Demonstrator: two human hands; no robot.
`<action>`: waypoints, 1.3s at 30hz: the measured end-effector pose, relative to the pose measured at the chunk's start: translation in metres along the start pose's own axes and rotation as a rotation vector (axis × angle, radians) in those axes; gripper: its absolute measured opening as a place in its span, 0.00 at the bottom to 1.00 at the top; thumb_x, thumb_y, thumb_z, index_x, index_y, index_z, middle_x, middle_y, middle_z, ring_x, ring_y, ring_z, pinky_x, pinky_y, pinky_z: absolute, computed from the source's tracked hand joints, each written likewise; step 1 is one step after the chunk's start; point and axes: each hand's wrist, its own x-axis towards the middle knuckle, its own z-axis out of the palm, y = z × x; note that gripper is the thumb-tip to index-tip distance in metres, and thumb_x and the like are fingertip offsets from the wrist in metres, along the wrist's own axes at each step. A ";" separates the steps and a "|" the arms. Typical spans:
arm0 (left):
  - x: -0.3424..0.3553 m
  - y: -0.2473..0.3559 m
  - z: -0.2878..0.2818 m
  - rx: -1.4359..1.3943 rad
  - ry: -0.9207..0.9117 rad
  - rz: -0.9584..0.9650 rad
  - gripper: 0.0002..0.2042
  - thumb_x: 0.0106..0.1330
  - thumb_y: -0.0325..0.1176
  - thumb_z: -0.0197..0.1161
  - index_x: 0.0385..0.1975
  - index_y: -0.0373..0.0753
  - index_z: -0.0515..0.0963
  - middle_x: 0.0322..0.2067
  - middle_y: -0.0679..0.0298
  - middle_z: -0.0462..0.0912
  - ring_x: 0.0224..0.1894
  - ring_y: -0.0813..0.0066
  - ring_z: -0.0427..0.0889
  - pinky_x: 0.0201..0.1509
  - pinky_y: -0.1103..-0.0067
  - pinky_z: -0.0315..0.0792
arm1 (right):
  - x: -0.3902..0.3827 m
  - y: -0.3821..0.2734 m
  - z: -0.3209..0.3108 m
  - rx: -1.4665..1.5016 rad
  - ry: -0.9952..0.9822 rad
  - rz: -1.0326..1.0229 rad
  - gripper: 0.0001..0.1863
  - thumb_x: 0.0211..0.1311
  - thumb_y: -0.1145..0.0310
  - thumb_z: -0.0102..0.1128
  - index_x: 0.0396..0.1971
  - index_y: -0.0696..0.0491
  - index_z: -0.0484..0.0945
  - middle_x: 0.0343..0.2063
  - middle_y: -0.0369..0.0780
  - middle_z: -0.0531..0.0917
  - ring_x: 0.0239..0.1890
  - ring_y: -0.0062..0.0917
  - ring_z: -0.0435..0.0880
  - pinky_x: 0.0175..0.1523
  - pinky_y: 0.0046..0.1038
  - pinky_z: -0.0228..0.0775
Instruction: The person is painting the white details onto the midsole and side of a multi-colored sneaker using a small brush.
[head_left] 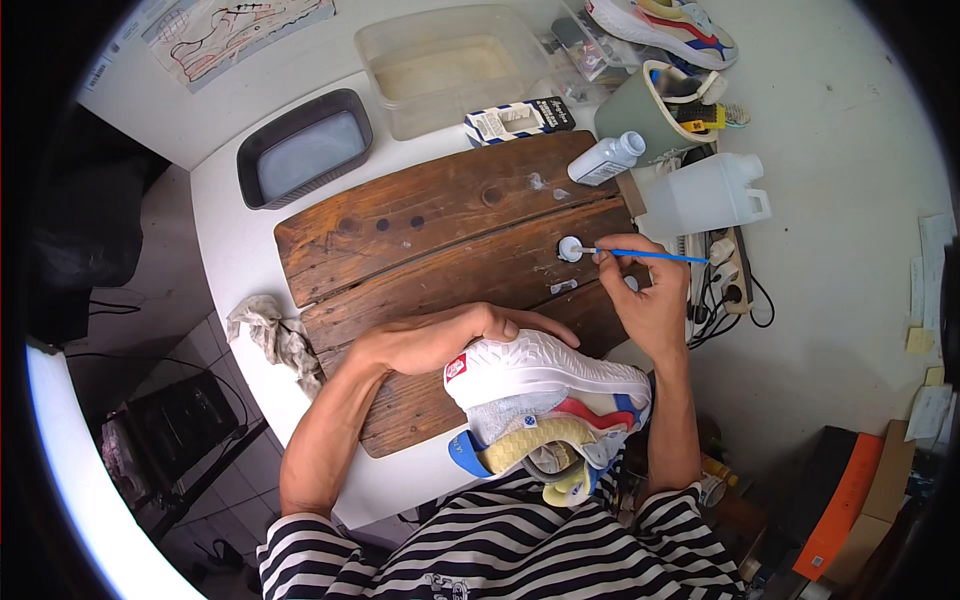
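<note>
Crumpled rag (275,335) at the tabletop (222,200)'s left edge. My left grip (455,333) lies along the sole of the multicoloured sneaker (560,375), tipped sole-up at the near edge; clasping or merely steadying, cannot tell. Beyond, brush tip at a small white cap (569,245); my right grip (645,285) pinches the blue-handled brush (685,259). Judged step: loading bristles. Next calls for a steady shoe, drip-free lift.

It looks like a small shoe workshop: a scuffed wooden board (400,265) lies on the white tabletop (222,235), with a near shoe (545,380) at five o'clock and a far shoe (672,35) at one. A bucket (628,122) of tools stands at one o'clock, a plastic jug (705,195) at two, a clear tub (400,108) at twelve, and a rag (275,335) at nine.
</note>
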 end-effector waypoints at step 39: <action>-0.004 0.000 0.000 -0.042 0.019 -0.034 0.32 0.66 0.44 0.37 0.65 0.32 0.71 0.62 0.52 0.77 0.62 0.61 0.75 0.66 0.74 0.67 | -0.055 -0.086 -0.031 0.560 -0.175 -0.140 0.06 0.54 0.80 0.67 0.33 0.57 0.83 0.26 0.40 0.88 0.29 0.24 0.88 0.51 0.40 0.73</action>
